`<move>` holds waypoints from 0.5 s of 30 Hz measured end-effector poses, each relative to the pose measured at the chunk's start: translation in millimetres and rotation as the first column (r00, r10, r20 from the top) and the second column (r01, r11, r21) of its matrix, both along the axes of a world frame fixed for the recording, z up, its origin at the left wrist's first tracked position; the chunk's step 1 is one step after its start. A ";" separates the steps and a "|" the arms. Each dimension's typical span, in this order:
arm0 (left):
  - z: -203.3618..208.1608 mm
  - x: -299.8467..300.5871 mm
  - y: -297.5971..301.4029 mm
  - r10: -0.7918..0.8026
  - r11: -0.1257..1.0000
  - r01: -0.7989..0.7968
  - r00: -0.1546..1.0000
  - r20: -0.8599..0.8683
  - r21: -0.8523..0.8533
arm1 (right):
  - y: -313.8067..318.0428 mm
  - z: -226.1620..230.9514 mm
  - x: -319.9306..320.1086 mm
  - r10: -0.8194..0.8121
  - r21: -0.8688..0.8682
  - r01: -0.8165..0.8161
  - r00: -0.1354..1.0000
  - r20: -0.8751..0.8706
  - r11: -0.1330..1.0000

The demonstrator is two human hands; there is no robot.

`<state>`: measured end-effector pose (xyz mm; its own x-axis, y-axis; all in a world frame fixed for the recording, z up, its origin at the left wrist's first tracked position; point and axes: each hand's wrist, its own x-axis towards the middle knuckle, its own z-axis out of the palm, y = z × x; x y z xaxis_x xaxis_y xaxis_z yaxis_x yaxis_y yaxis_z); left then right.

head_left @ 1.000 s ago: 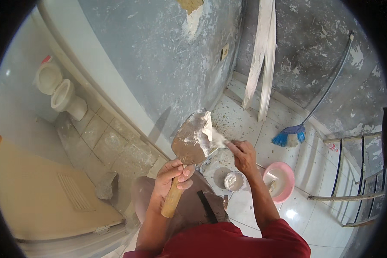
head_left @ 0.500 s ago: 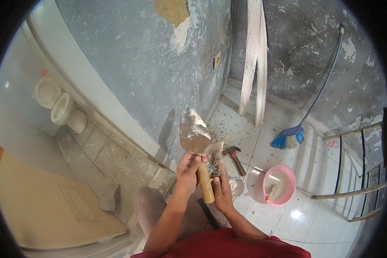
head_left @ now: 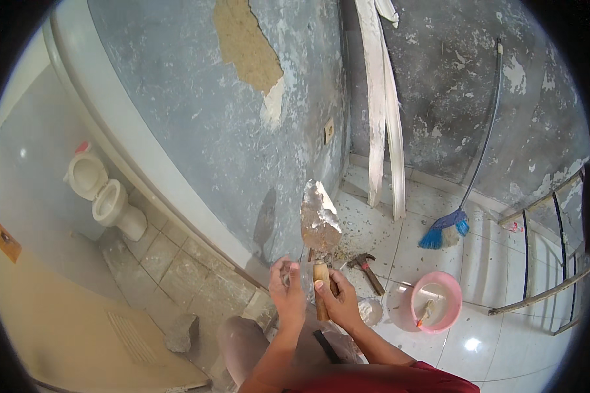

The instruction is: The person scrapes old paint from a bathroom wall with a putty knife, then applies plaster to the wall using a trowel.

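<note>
Two containers stand on the tiled floor (head_left: 423, 350), right of lower centre: a pink basin (head_left: 455, 305) of cloudy liquid with an orange-ended object (head_left: 427, 310) inside, and a smaller tub (head_left: 378, 314) of white paste. Mid-frame, the right hand (head_left: 341, 304) grasps the paste-smeared trowel (head_left: 320, 230) by its handle; the left hand's (head_left: 288, 291) fingers curl loosely, empty.

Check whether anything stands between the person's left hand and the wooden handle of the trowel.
Nothing visible stands in that gap: the left hand is open and apart from the wooden handle, just to its left. The right hand grips the trowel, its thumb covering only part of the handle.
</note>
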<state>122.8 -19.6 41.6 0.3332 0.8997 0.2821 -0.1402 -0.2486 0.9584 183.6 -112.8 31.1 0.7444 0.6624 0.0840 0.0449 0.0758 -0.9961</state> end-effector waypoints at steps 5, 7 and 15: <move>-21.9 -3.5 19.2 -0.439 0.569 0.347 0.895 0.081 -0.745 | 5.7 -3.1 6.7 0.022 0.033 -0.024 0.996 0.082 0.999; -22.1 -4.1 27.2 -0.468 0.506 0.429 0.865 0.180 -0.748 | 5.5 1.9 4.6 0.049 0.009 -0.050 0.995 0.082 0.999; -25.4 2.1 37.7 -0.414 0.178 0.592 0.770 0.486 -0.786 | 2.7 -0.7 -8.7 -0.009 0.129 -0.030 0.958 0.288 0.991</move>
